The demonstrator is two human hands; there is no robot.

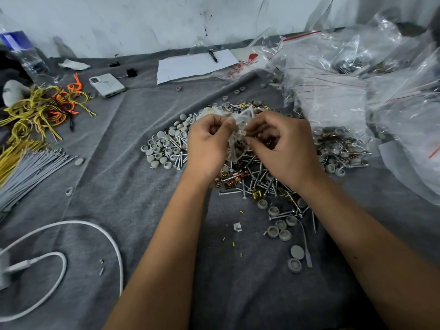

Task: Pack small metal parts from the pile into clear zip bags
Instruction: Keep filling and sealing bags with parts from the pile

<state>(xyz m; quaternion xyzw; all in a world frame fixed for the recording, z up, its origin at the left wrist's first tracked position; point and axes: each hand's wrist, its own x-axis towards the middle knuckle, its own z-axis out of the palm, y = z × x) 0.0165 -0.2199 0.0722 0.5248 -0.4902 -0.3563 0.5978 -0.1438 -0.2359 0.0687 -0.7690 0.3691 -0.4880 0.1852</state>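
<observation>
Left hand and right hand both pinch small clear bag between them, held above pile of screws, clips, grey caps. Bag holds some parts; whether mouth sealed, cannot tell. Risk: thin plastic slips from pinch or mouth gapes, parts spill back onto pile beneath hands.

This looks like an informal packing workplace, likely a small workshop or home piecework corner. A grey felt-like cloth covers the work surface below a scuffed white wall. Hardware lies loose in bulk: a pile of screws, brass-coloured clips and grey caps, a bundle of grey cable ties, yellow and orange ties. Heaps of clear zip bags sit at the right. A sheet of paper with a pen, a phone and a white charging cable lie among them.
</observation>
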